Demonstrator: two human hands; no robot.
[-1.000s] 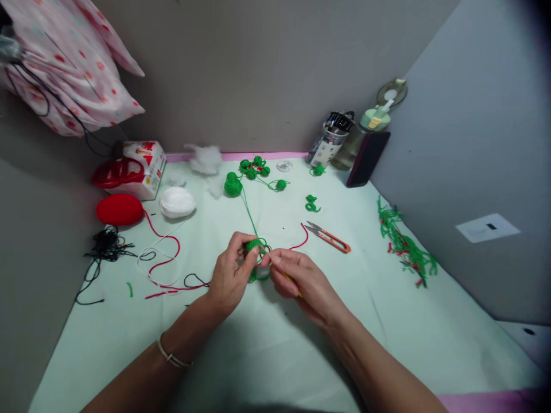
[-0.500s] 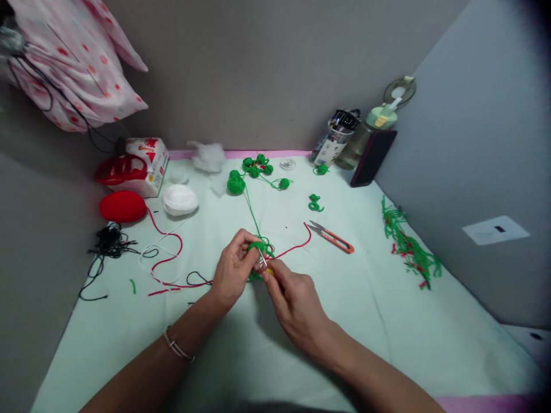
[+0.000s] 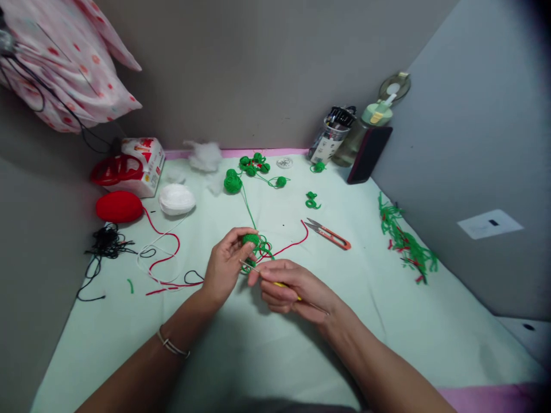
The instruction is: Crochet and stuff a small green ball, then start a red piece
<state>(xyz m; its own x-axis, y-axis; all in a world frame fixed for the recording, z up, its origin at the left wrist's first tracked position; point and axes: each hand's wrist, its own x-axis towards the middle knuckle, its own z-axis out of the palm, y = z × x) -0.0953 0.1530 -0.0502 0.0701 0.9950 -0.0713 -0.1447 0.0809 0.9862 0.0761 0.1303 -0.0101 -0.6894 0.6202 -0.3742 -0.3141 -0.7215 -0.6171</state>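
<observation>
My left hand (image 3: 224,265) pinches a small green crocheted piece (image 3: 251,239) above the pale green table cover (image 3: 241,355). A green strand runs from the piece back to a green yarn ball (image 3: 233,183). My right hand (image 3: 287,287) is closed round a crochet hook (image 3: 270,281) with a yellow handle; its metal tip points left toward my left fingers, just below the piece. A red yarn strand (image 3: 289,246) curls beside the piece.
Orange snips (image 3: 329,233) lie right of my hands. Red yarn ball (image 3: 119,206), white yarn ball (image 3: 177,199), black thread tangle (image 3: 104,244) sit at left. Small green pieces (image 3: 255,164), a pen cup (image 3: 330,140), a bottle (image 3: 364,135), green scraps (image 3: 404,241) lie behind and right.
My right hand drew back toward me and turned, so the hook now lies nearly flat with its tip pointing left. My left hand stays on the green piece.
</observation>
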